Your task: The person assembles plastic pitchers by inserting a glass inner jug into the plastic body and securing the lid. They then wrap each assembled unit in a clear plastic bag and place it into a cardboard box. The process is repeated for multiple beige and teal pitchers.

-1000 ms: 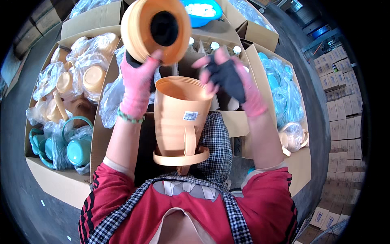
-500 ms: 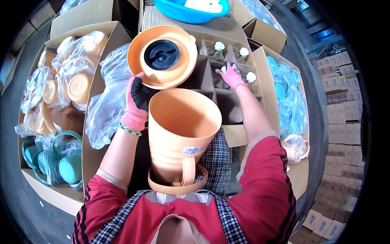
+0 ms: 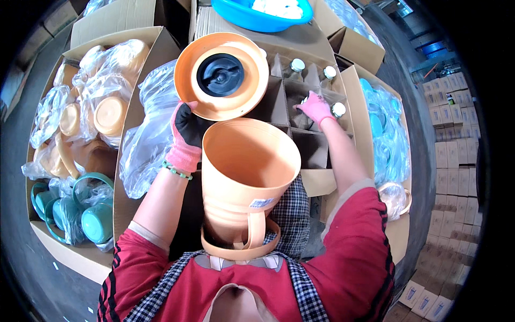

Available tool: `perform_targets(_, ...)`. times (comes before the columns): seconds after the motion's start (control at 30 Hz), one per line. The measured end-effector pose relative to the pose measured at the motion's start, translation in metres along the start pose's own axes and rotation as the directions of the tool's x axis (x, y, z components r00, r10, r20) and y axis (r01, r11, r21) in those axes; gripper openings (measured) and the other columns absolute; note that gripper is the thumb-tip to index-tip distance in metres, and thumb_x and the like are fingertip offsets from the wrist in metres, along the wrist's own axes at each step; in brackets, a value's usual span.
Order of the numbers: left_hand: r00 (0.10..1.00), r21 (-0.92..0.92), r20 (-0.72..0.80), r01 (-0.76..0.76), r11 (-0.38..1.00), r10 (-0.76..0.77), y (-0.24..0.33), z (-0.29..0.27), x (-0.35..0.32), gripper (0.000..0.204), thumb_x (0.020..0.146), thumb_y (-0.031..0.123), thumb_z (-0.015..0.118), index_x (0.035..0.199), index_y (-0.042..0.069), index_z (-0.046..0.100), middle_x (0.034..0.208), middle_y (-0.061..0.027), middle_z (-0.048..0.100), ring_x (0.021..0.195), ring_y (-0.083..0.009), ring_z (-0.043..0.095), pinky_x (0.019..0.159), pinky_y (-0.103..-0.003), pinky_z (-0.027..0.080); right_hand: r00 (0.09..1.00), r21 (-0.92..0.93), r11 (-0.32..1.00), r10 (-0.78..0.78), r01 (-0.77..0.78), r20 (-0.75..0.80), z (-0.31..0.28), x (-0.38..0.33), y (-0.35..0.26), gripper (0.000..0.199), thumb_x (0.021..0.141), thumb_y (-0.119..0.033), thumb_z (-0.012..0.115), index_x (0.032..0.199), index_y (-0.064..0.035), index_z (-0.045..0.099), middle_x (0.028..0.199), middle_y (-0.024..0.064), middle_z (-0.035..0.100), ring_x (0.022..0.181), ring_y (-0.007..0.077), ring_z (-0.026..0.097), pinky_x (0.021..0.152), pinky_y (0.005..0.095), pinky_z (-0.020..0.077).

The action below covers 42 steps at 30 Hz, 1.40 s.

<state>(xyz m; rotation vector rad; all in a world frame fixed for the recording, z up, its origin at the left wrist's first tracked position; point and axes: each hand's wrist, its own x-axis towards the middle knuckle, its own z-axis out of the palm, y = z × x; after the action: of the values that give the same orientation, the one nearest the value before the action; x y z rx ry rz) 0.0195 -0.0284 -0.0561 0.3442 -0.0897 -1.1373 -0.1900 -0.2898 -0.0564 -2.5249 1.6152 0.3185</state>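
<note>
My left hand (image 3: 188, 131), in a pink glove with black fingers, grips the rim of a round orange lid (image 3: 252, 61), which has a black disc (image 3: 220, 75) in its middle. Just below it, a tall orange jug body (image 3: 244, 185) with a handle stands tilted against my lap, its wide mouth turned up. In the divided carton ahead, my right hand (image 3: 315, 108), gloved in pink, closes its fingers round the top of a glass bottle (image 3: 300, 119), whose cap is mostly hidden. Other bottles with white caps (image 3: 329, 72) stand in compartments around it.
At the left is a carton (image 3: 115, 214) of plastic-wrapped orange and teal jugs (image 3: 96, 220). A plastic bag (image 3: 147, 145) lies beside the lid. A blue basin (image 3: 252, 19) sits at the back, a carton of wrapped blue parts (image 3: 391, 123) at the right, and stacked boxes (image 3: 445, 155) stand beyond.
My right hand has moved slightly nearer me, and its fingers have closed more round the bottle top. The whole view has shifted a little; my left hand keeps the lid.
</note>
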Motion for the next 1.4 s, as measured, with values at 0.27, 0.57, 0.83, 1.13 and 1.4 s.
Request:
perform_targets(0.27,0.987,0.064,-0.090,-0.125,0.990,0.130,-0.006,0.001,0.000,0.042,0.079,0.025,0.041,0.115,0.004,0.042,0.114,-0.0133,0.049,0.108,-0.0318,0.045,0.092,-0.050,0.036,0.846,0.044,0.985,-0.118,0.164,-0.520,-0.164,-0.112,0.037,0.067,0.061,-0.045,0.068,0.103,0.0053,0.052,0.100,0.0229,0.056,0.097,0.0319,0.054,0.083,0.0379,0.0426)
perform_targets(0.57,0.763,-0.142,0.637,-0.024,0.989,0.111,0.005,0.070,-0.025,0.036,0.088,0.031,0.037,0.105,0.001,0.046,0.126,-0.0225,0.034,0.119,-0.0375,0.031,0.101,-0.051,0.022,0.909,0.924,0.016,0.173,0.383,-0.380,-0.154,-0.222,0.083,0.033,0.083,-0.034,0.050,0.099,-0.0063,0.054,0.065,0.0014,0.056,0.044,0.0047,0.043,0.038,0.0158,0.0309)
perform_targets(0.83,0.251,-0.179,0.760,-0.806,0.565,0.600,0.086,0.023,0.044,0.023,0.086,0.015,0.039,0.102,-0.001,0.045,0.097,-0.0123,0.049,0.087,-0.0203,0.045,0.085,-0.029,0.035,0.769,0.813,-0.174,-0.264,0.556,-0.583,-0.065,-0.187,-0.087,0.045,0.077,-0.012,0.062,0.117,-0.0027,0.043,0.105,0.0056,0.054,0.090,0.0144,0.056,0.077,0.0234,0.0453)
perform_targets(1.13,0.741,0.151,0.660,-0.298,0.943,0.128,0.076,0.026,-0.023,0.047,0.084,0.032,0.049,0.117,0.000,0.042,0.108,-0.0182,0.050,0.101,-0.0281,0.049,0.088,-0.040,0.042,0.945,0.979,-0.176,-0.291,0.099,-0.148,-0.040,-0.167,-0.099,0.078,0.072,-0.069,0.036,0.125,-0.0116,0.039,0.055,0.0056,0.053,0.041,0.0199,0.053,0.043,0.0293,0.0447)
perform_targets(1.4,0.877,-0.031,0.481,0.027,0.999,-0.009,0.037,0.035,-0.095,0.049,0.082,0.028,0.054,0.119,-0.002,0.040,0.109,-0.0195,0.049,0.102,-0.0283,0.050,0.085,-0.037,0.046,0.736,0.786,-0.046,-0.321,0.616,-0.596,-0.051,-0.184,-0.077,0.078,0.070,-0.016,0.070,0.131,-0.0037,0.024,0.124,0.0075,0.038,0.109,0.0167,0.042,0.097,0.0284,0.0280)
